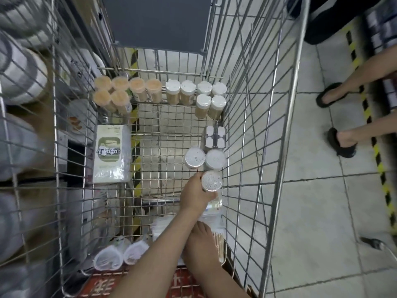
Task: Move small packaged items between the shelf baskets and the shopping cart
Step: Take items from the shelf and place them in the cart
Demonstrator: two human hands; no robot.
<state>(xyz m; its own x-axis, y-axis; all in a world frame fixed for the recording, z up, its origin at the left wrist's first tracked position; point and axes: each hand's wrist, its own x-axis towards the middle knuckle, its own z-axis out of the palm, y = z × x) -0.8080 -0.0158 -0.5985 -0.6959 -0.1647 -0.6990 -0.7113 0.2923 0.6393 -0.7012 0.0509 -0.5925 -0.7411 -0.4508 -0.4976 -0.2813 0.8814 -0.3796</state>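
Inside the wire shopping cart [253, 130], left hand [196, 195] clamped around a clear tube container [211, 181] at 4 o'clock, beside two matching tubes [205, 158]. Right hand [200, 247] at 5 o'clock, resting on flat packets [163, 230]; grip unclear.

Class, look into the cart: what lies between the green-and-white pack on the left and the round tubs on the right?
Nothing: the head view shows only bare cart floor between the pack and the tubs.

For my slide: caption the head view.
Left hand sets a perforated-lid jar beside two others in the wire shopping cart.
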